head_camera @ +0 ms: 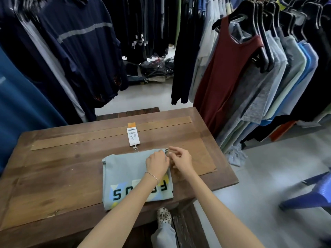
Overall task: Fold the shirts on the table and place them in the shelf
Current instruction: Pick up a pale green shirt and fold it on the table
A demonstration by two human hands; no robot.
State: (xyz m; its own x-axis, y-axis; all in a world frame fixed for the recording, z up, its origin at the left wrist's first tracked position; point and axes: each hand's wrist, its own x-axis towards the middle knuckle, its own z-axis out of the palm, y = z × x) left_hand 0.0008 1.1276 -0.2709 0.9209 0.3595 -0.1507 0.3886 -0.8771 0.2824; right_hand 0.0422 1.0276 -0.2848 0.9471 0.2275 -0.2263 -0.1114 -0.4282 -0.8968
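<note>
The left hand pinches the far right corner of the shirt, likely to square its fold. The right hand hovers beside it, fingers loose, holding nothing. The shirt lies folded on the tabletop, tag trailing beyond.

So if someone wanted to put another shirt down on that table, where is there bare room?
The wooden table is bare left of the folded pale blue shirt, out to its left edge. A bare strip runs along the far side, broken only by the white price tag. The right side is tighter: both hands work at the shirt's far right corner, with hanging clothes close by.
</note>
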